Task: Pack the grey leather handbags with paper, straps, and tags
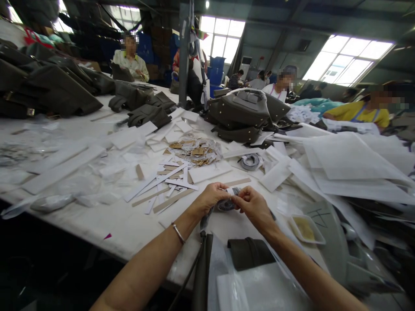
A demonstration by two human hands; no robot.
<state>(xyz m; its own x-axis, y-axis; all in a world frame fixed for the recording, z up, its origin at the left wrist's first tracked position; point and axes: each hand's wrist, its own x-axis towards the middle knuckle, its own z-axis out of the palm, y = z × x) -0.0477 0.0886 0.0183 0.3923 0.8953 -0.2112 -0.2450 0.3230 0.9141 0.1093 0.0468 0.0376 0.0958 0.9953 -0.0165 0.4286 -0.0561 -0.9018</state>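
Coil point(225, 206) pinched in left hand point(212, 198) and right hand point(253, 205), near table point(129, 231) front edge; likely light, springy; best held by outer turns.

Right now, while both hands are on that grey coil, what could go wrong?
The grey coil might spring loose if the fingertips of the left hand or right hand slip.

The small tray with yellowish stuff inside sits close beside the right forearm, so a bump could perhaps spill it.

The clear plastic bundle lies by the table's near edge, so a nudge might send it off.
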